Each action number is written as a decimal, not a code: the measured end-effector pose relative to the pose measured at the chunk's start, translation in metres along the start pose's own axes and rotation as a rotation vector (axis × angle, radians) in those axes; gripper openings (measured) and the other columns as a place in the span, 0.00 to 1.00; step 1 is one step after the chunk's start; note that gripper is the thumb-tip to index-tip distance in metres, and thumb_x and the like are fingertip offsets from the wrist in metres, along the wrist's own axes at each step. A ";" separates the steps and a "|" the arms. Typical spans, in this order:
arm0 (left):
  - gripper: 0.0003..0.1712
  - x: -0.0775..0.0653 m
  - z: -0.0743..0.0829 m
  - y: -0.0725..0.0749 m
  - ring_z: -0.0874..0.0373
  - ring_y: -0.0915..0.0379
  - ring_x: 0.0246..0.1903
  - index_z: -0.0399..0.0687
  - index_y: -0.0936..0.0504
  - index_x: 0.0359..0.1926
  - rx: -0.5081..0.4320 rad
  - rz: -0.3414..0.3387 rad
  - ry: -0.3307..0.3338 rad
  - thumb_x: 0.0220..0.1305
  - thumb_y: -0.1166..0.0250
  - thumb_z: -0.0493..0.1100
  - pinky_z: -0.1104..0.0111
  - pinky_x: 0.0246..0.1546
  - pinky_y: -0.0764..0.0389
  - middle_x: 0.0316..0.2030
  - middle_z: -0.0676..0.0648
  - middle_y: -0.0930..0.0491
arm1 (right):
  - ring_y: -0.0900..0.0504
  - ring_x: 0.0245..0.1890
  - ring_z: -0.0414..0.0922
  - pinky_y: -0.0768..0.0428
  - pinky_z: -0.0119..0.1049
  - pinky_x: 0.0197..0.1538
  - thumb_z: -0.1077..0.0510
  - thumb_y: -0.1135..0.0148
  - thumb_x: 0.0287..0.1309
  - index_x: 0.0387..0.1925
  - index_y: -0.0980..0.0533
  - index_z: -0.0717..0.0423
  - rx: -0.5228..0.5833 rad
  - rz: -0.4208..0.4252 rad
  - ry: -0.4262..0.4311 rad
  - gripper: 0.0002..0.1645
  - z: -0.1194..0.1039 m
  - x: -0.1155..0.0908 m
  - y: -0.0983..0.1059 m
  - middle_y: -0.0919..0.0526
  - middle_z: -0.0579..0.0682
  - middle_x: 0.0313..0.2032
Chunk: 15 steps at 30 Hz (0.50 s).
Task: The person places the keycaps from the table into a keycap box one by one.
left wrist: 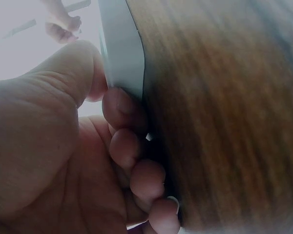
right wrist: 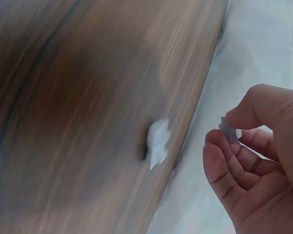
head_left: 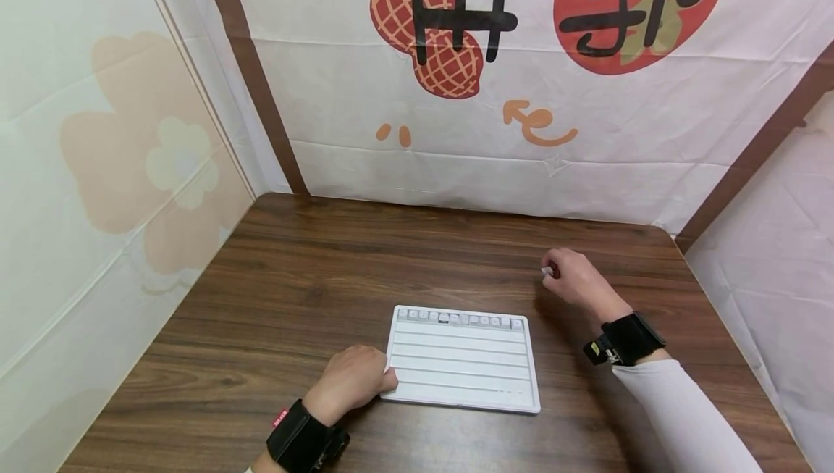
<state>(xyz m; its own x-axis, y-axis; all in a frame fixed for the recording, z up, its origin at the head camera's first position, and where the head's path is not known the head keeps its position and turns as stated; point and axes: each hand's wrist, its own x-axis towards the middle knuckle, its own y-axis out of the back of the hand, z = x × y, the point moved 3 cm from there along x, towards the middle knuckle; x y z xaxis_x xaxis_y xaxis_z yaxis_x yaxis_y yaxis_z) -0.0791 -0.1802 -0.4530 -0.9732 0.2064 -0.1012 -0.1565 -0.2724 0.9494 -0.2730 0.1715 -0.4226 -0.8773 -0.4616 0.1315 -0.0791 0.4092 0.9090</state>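
A flat white board (head_left: pixel 462 361) with ridged rows lies on the table, and small white keycap-like pieces (head_left: pixel 485 320) line its far edge. My left hand (head_left: pixel 355 379) grips the board's near left edge, thumb on top; in the left wrist view curled fingers (left wrist: pixel 146 179) sit at the board's side (left wrist: pixel 124 53). Over the table, right of the board, my right hand (head_left: pixel 576 281) pinches a small pale grey piece (right wrist: pixel 229 130) between thumb and fingers. A blurred white piece (right wrist: pixel 158 144) lies on the table near that hand in the right wrist view.
The brown wood-grain table (head_left: pixel 313 277) carries the board. A printed white cloth (head_left: pixel 443 169) hangs along its far edge, with more cloth at the left (head_left: pixel 130 205) and right (head_left: pixel 762 241). Both wrists wear black straps (head_left: pixel 632 339).
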 end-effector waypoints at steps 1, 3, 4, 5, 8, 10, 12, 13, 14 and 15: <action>0.18 0.000 0.000 0.000 0.55 0.38 0.19 0.51 0.36 0.11 0.001 -0.001 0.001 0.51 0.40 0.44 0.58 0.19 0.33 0.16 0.51 0.33 | 0.25 0.33 0.48 0.26 0.42 0.36 0.66 0.39 0.57 0.42 0.22 0.62 0.006 -0.005 0.014 0.10 -0.005 -0.001 0.000 0.22 0.54 0.35; 0.18 0.000 0.000 -0.001 0.55 0.38 0.19 0.51 0.36 0.11 -0.001 -0.007 0.004 0.51 0.40 0.44 0.58 0.20 0.33 0.16 0.51 0.33 | 0.24 0.34 0.47 0.25 0.42 0.37 0.67 0.40 0.57 0.44 0.21 0.63 0.014 -0.008 0.047 0.12 -0.014 -0.002 -0.002 0.20 0.54 0.37; 0.18 0.001 -0.001 -0.001 0.54 0.38 0.20 0.51 0.36 0.11 -0.002 -0.009 0.006 0.51 0.40 0.44 0.58 0.20 0.33 0.16 0.51 0.33 | 0.24 0.34 0.47 0.24 0.42 0.38 0.67 0.40 0.57 0.45 0.20 0.63 0.021 -0.011 0.064 0.13 -0.018 -0.003 -0.003 0.20 0.54 0.37; 0.18 0.001 -0.001 -0.001 0.54 0.38 0.20 0.51 0.36 0.11 -0.001 -0.010 0.008 0.51 0.40 0.44 0.58 0.20 0.32 0.16 0.51 0.32 | 0.24 0.35 0.46 0.24 0.42 0.38 0.68 0.40 0.57 0.46 0.20 0.63 0.028 -0.016 0.080 0.14 -0.022 -0.003 -0.004 0.20 0.54 0.38; 0.17 0.001 -0.001 -0.002 0.54 0.37 0.20 0.50 0.35 0.11 0.002 -0.014 0.014 0.50 0.40 0.44 0.57 0.21 0.31 0.17 0.50 0.32 | 0.23 0.36 0.45 0.23 0.41 0.39 0.69 0.39 0.56 0.47 0.20 0.64 0.048 -0.036 0.117 0.15 -0.036 -0.003 -0.008 0.20 0.54 0.40; 0.17 0.002 -0.002 -0.002 0.54 0.36 0.20 0.50 0.35 0.11 0.007 -0.016 0.018 0.51 0.40 0.45 0.57 0.21 0.30 0.17 0.50 0.31 | 0.23 0.36 0.45 0.23 0.41 0.39 0.70 0.39 0.55 0.47 0.20 0.64 0.059 -0.050 0.136 0.16 -0.044 -0.002 -0.012 0.21 0.54 0.41; 0.17 0.002 -0.002 -0.003 0.53 0.36 0.20 0.50 0.34 0.11 0.009 -0.019 0.020 0.51 0.40 0.45 0.56 0.22 0.30 0.17 0.50 0.31 | 0.23 0.36 0.44 0.22 0.40 0.39 0.71 0.38 0.54 0.47 0.20 0.64 0.064 -0.056 0.159 0.16 -0.054 -0.001 -0.016 0.21 0.54 0.41; 0.17 0.002 -0.002 -0.003 0.53 0.36 0.20 0.50 0.34 0.11 0.009 -0.022 0.021 0.51 0.40 0.45 0.56 0.22 0.30 0.17 0.50 0.31 | 0.22 0.36 0.44 0.22 0.39 0.39 0.71 0.37 0.54 0.46 0.20 0.63 0.067 -0.054 0.170 0.16 -0.059 -0.001 -0.018 0.21 0.54 0.41; 0.17 0.002 -0.002 -0.003 0.53 0.36 0.20 0.50 0.34 0.11 0.008 -0.025 0.022 0.51 0.40 0.45 0.56 0.22 0.30 0.17 0.50 0.31 | 0.22 0.36 0.43 0.22 0.38 0.38 0.71 0.37 0.55 0.46 0.20 0.63 0.064 -0.051 0.188 0.15 -0.064 0.000 -0.020 0.21 0.53 0.41; 0.17 0.002 -0.001 -0.002 0.53 0.36 0.21 0.50 0.34 0.11 0.007 -0.028 0.024 0.51 0.40 0.45 0.56 0.22 0.30 0.17 0.50 0.31 | 0.22 0.36 0.43 0.21 0.37 0.38 0.70 0.37 0.55 0.45 0.19 0.63 0.063 -0.044 0.211 0.14 -0.070 0.001 -0.022 0.21 0.53 0.41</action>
<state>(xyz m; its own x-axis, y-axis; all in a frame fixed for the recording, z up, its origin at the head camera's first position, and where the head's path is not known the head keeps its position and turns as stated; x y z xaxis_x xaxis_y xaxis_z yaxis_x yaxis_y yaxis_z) -0.0809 -0.1804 -0.4559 -0.9722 0.1913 -0.1351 -0.1829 -0.2600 0.9481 -0.2387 0.1073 -0.4145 -0.7546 -0.6316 0.1778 -0.1507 0.4306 0.8899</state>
